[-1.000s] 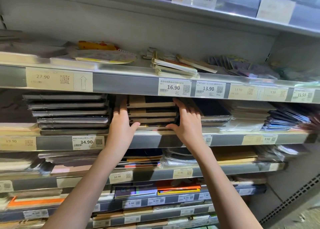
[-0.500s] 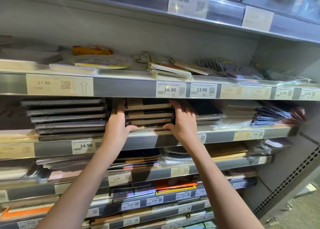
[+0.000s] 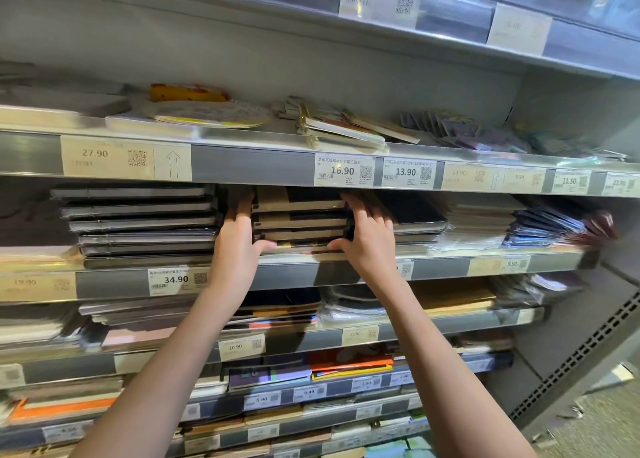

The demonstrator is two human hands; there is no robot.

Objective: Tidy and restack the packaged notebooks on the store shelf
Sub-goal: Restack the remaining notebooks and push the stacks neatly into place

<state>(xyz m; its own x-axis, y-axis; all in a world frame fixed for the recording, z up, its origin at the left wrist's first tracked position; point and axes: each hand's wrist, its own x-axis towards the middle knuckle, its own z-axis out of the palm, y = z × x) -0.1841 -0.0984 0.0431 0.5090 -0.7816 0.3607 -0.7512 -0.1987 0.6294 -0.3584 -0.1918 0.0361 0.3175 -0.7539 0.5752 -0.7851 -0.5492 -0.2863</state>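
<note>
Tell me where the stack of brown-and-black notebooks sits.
In the head view, the brown-and-black notebook stack sits mid-shelf beneath the 16.90 price tag, between the left hand and right hand.

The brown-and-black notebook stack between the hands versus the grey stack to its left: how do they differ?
The brown-and-black stack is narrower and two-toned; the grey stack is wider and uniformly dark grey. The left hand and right hand press the first; nothing touches the grey one. Both lie flat on the same shelf.
</note>
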